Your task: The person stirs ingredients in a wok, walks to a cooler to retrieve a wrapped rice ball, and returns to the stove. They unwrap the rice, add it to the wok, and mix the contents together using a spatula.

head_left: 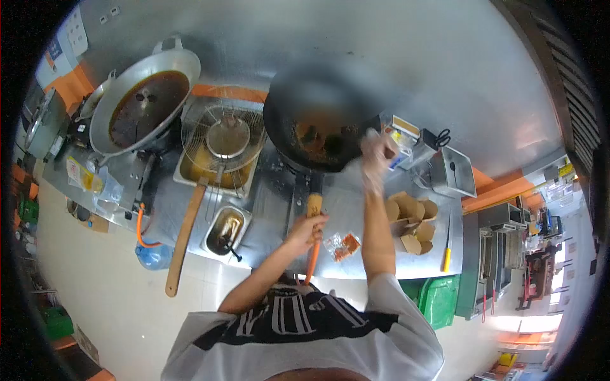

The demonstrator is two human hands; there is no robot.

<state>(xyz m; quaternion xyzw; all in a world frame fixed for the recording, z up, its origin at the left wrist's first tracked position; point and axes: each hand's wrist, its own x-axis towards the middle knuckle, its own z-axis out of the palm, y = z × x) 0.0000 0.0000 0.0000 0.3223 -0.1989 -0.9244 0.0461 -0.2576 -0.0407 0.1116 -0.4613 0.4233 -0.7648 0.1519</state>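
Note:
A black wok (279,136) stands before me with dark pieces and brownish liquid in its bottom; steam blurs its far side. My left hand (307,232) is closed around the wooden end of the wok's handle (314,204). Wearing a clear plastic glove, my right hand (376,151) is raised at the wok's right rim, beside the small boxes and packets (405,130). Its fingers look curled, but blur hides what they hold, if anything. An opened clear packet with red contents (343,246) lies on the steel counter between my forearms.
Left of the wok, a wire strainer and a long-handled ladle (187,235) rest over an oil tray (184,168). Further left is a big pan of dark liquid (100,136). Paper boxes (413,222), a yellow-handled knife (447,259), scissors (442,138) and a metal container (469,178) are on the right.

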